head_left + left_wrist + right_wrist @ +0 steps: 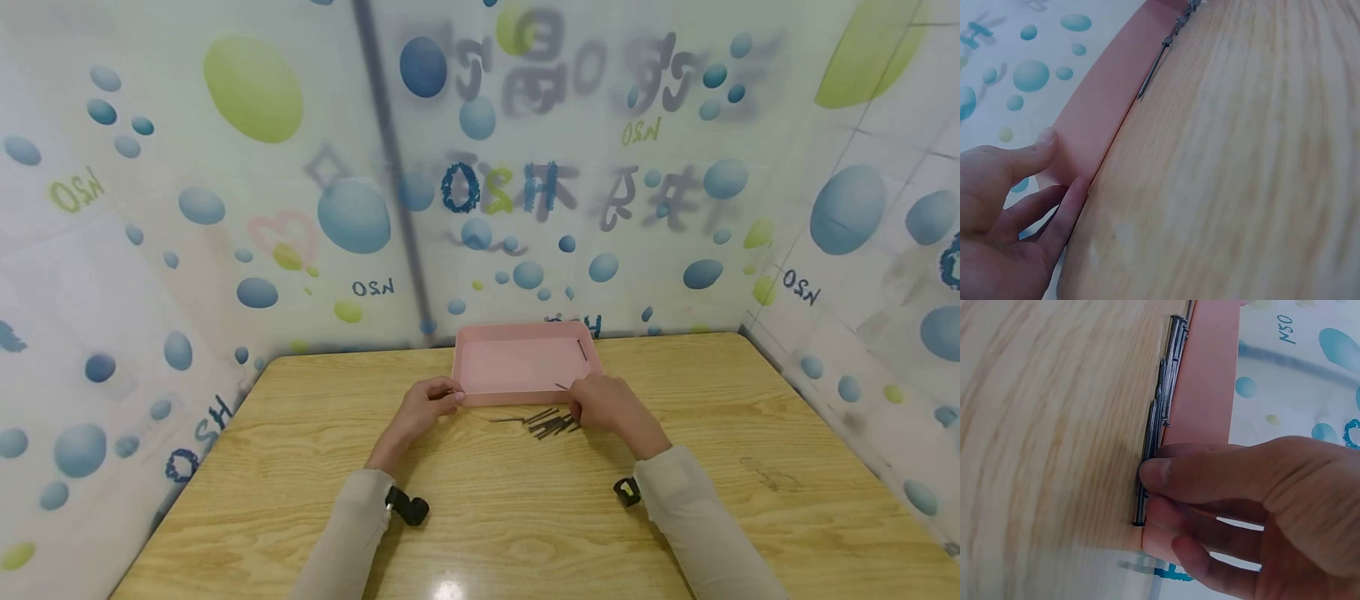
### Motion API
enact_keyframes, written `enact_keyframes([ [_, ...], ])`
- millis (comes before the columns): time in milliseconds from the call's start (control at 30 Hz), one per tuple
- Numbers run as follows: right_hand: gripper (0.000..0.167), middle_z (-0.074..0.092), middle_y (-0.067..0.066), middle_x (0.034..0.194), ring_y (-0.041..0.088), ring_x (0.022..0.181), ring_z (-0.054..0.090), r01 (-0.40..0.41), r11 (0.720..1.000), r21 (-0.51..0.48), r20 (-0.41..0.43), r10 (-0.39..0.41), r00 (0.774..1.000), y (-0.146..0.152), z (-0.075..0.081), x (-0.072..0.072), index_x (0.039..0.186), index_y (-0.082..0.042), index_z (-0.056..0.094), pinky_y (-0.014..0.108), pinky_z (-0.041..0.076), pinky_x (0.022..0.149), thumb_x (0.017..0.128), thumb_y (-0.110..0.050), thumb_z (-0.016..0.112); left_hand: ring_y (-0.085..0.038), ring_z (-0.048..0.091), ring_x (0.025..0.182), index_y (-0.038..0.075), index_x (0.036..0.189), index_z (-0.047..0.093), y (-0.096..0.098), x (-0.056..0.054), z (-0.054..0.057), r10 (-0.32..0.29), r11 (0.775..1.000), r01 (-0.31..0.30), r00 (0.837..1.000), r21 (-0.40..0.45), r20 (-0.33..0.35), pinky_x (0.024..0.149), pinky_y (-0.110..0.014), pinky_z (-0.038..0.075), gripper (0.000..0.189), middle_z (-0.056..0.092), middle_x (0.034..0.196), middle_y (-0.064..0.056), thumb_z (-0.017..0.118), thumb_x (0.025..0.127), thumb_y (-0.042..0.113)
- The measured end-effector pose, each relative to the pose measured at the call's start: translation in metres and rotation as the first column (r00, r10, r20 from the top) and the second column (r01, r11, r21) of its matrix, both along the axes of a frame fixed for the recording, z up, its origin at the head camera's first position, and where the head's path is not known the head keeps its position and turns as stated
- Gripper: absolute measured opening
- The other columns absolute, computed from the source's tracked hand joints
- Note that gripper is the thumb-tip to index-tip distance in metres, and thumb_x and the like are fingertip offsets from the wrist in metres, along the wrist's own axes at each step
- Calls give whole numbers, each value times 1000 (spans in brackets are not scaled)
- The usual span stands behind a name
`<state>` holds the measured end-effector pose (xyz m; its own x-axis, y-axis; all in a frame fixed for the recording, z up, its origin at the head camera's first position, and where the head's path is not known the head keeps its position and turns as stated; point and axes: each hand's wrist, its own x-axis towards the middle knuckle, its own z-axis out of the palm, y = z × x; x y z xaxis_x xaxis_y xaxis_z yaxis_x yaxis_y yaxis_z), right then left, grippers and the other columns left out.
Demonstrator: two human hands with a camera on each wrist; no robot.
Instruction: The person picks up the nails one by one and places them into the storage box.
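A shallow pink tray lies at the far edge of the table. My left hand holds its near left corner, with the thumb high on the wall and other fingers low by the tabletop. Just in front of the tray lies a loose pile of dark nails. At the pile's right end, my right hand pinches at a nail between thumb and forefinger; the fingertips partly hide it. One nail lies inside the tray at the right, and another dark tip shows beside the right hand.
The wood-grain table spreads out before me. Behind the tray hangs a patterned wall covering, which also runs along both sides. A black strap device sits on the left wrist, another on the right.
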<state>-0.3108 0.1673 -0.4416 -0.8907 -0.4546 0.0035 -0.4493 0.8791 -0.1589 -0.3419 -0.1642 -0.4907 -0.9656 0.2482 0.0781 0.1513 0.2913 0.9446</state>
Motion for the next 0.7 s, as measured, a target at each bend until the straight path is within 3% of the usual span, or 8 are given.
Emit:
enact_keyframes([
  [300, 27, 53, -4, 65, 13, 61, 48, 22, 1000, 11, 1, -22, 1000, 3, 0, 1, 69, -16, 65, 29, 40, 57, 88, 3, 69, -14, 67, 92, -2, 108, 71, 0, 0, 0, 18, 1000, -18, 1000, -11, 5, 87, -33, 62, 13, 73, 101, -11, 67, 100, 6],
  [700, 32, 49, -3, 63, 15, 59, 46, 43, 998, 51, -8, -43, 999, 5, 2, 2, 65, -16, 60, 30, 37, 55, 89, 4, 67, -17, 68, 98, -2, 113, 71, 0, 1, 0, 12, 1000, -12, 1000, -10, 14, 92, -38, 61, 17, 73, 109, -16, 68, 100, 9],
])
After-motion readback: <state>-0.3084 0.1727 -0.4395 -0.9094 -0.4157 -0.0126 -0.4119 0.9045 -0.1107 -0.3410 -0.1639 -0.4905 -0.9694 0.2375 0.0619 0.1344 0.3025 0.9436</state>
